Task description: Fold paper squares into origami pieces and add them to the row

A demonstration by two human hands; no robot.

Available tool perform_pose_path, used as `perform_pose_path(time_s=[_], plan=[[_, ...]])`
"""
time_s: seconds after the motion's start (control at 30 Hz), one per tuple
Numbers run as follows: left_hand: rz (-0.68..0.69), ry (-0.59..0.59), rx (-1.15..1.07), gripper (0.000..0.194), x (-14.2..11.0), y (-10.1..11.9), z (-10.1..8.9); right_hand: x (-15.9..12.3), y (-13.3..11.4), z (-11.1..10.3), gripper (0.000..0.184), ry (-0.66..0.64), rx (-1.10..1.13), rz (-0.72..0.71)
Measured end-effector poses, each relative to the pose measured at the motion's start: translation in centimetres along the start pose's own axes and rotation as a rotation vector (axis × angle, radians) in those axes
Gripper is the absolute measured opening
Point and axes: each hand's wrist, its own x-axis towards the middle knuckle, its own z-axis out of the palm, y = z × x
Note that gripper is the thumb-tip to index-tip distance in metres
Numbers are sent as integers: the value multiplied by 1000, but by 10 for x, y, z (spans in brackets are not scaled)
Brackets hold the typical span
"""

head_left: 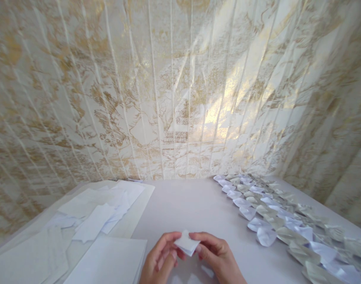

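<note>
A small folded piece of white paper is pinched between both hands near the table's front edge. My left hand grips its left side with thumb and fingers curled. The paper's right side is held by my right hand, fingers closed on it. Both hands hover just above the white table.
Loose white paper sheets and cut pieces lie scattered at the left. Rows of several folded white paper shapes run along the right side. A white sheet lies front left. A crinkled gold-patterned covering lines the wall behind.
</note>
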Motion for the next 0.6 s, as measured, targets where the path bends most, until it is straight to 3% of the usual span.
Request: perform_pose_path(time_s=[0.2, 0.6], plan=[[33, -19, -19, 39, -1, -9, 1, -1, 4, -1, 34, -133, -42, -40], [72, -17, 59, 39, -2, -7, 4, -1, 11, -2, 34, -153, -124, -108]])
